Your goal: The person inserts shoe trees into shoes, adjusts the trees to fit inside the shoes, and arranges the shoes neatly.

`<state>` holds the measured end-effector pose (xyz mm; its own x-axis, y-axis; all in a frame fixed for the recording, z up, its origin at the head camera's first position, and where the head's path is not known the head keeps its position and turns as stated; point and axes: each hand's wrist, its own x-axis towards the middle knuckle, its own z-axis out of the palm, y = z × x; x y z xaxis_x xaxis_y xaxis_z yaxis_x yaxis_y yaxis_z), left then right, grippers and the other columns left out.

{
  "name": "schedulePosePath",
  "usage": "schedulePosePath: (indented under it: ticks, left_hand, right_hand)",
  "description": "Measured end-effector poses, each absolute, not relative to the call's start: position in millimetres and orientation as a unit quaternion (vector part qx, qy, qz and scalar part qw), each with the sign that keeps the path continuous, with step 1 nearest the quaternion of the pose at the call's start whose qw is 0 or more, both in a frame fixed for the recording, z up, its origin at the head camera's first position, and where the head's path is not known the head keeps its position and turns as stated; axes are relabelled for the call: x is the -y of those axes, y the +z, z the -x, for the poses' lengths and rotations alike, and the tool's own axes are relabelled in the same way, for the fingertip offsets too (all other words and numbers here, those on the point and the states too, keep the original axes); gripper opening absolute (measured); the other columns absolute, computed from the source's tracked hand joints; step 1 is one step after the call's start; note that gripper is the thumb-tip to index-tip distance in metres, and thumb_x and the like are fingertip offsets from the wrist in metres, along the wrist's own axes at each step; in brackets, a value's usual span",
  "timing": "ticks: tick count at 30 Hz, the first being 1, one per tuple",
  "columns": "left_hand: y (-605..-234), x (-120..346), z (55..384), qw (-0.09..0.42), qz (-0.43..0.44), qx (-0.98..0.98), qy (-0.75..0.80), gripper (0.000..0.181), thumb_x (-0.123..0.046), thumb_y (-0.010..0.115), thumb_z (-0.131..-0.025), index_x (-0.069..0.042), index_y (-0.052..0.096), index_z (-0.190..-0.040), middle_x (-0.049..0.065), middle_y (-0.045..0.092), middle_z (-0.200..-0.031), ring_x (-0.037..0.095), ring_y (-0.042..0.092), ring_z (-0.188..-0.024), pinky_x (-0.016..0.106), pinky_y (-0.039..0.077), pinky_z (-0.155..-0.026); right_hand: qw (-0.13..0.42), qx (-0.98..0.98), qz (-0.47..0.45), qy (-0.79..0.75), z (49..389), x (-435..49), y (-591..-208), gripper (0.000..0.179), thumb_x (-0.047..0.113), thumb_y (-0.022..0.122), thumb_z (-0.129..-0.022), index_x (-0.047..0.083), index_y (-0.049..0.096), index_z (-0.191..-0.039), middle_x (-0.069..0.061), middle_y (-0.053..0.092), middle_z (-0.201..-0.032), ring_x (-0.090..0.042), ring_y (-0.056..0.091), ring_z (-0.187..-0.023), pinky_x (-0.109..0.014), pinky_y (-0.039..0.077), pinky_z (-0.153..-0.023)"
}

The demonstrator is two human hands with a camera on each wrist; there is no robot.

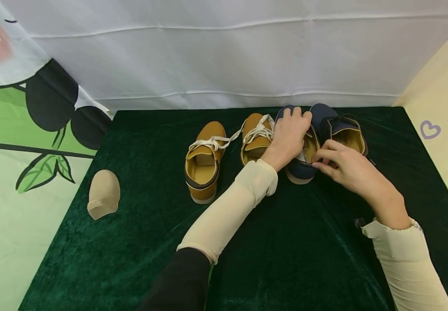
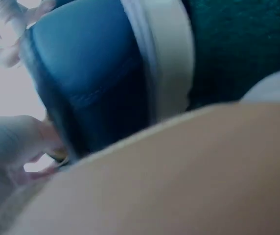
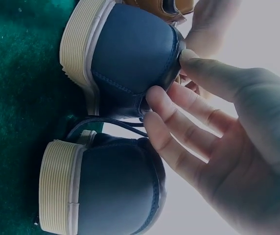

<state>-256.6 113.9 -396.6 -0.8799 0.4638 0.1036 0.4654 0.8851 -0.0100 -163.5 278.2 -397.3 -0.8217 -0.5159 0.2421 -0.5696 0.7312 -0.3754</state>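
Two navy blue shoes with yellow-tan insides stand side by side at the back right. Over the front of the left blue shoe lies my left hand, its bent fingers gripping near the toe. My right hand pinches the collar at that shoe's heel between thumb and fingers. The right wrist view shows this pinch on the rim of the blue heel. Close beside it is the other blue shoe, dark laces loose at its opening. Part of the held shoe's inside is hidden by my hands.
Left of the blue pair are two tan shoes, one apart and one partly behind my left wrist, their white laces stretching between them. A beige rounded piece lies at the left of the green cloth. A white curtain hangs behind.
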Motion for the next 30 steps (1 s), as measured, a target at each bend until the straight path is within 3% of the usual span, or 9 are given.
schedulePosePath:
  ticks: [5, 9, 17, 25, 30]
  left_hand:
    - [-381.1, -113.2, 250.3, -0.010, 0.223, 0.975, -0.022, 0.030, -0.021, 0.051, -0.109, -0.021, 0.058, -0.138, 0.003, 0.059, -0.138, 0.024, 0.057, -0.120, 0.038, 0.056, -0.095]
    - [-375.3, -116.3, 248.2, -0.025, 0.226, 0.973, -0.029, 0.031, -0.019, 0.053, -0.109, -0.022, 0.060, -0.139, 0.003, 0.059, -0.139, 0.024, 0.058, -0.121, 0.036, 0.057, -0.095]
    - [-376.5, -119.2, 252.0, -0.005, 0.237, 0.971, -0.041, 0.025, -0.015, 0.055, -0.108, -0.024, 0.067, -0.127, 0.000, 0.064, -0.129, 0.026, 0.062, -0.112, 0.033, 0.057, -0.089]
    - [-377.8, -124.9, 256.4, 0.001, 0.229, 0.973, -0.016, 0.027, -0.017, 0.055, -0.107, -0.027, 0.066, -0.131, -0.001, 0.063, -0.135, 0.026, 0.060, -0.114, 0.032, 0.057, -0.089]
    - [-381.1, -126.8, 259.0, 0.016, 0.223, 0.975, -0.018, 0.025, -0.017, 0.056, -0.108, -0.026, 0.068, -0.127, -0.002, 0.065, -0.129, 0.025, 0.062, -0.110, 0.031, 0.058, -0.090]
  right_hand:
    - [0.056, 0.927, -0.295, 0.227, 164.7, -276.9, -397.4, 0.010, 0.010, 0.077, -0.094, 0.014, 0.076, -0.102, -0.003, 0.062, -0.099, -0.017, 0.055, -0.079, -0.032, 0.047, -0.068]
    - [0.051, 0.925, -0.296, 0.232, 164.4, -276.8, -396.6, 0.010, 0.009, 0.077, -0.094, 0.015, 0.076, -0.102, -0.002, 0.061, -0.098, -0.017, 0.055, -0.080, -0.032, 0.046, -0.069]
    - [0.050, 0.924, -0.297, 0.235, 163.1, -277.3, -396.6, 0.010, 0.009, 0.076, -0.095, 0.015, 0.076, -0.103, -0.002, 0.061, -0.097, -0.017, 0.054, -0.080, -0.031, 0.045, -0.069]
    - [0.061, 0.920, -0.309, 0.235, 163.6, -277.9, -397.6, 0.011, 0.007, 0.077, -0.093, 0.015, 0.076, -0.100, -0.001, 0.061, -0.096, -0.016, 0.053, -0.080, -0.031, 0.045, -0.069]
    - [0.063, 0.918, -0.314, 0.235, 164.2, -277.4, -397.9, 0.011, 0.006, 0.077, -0.093, 0.015, 0.075, -0.100, -0.001, 0.061, -0.096, -0.016, 0.053, -0.080, -0.030, 0.044, -0.069]
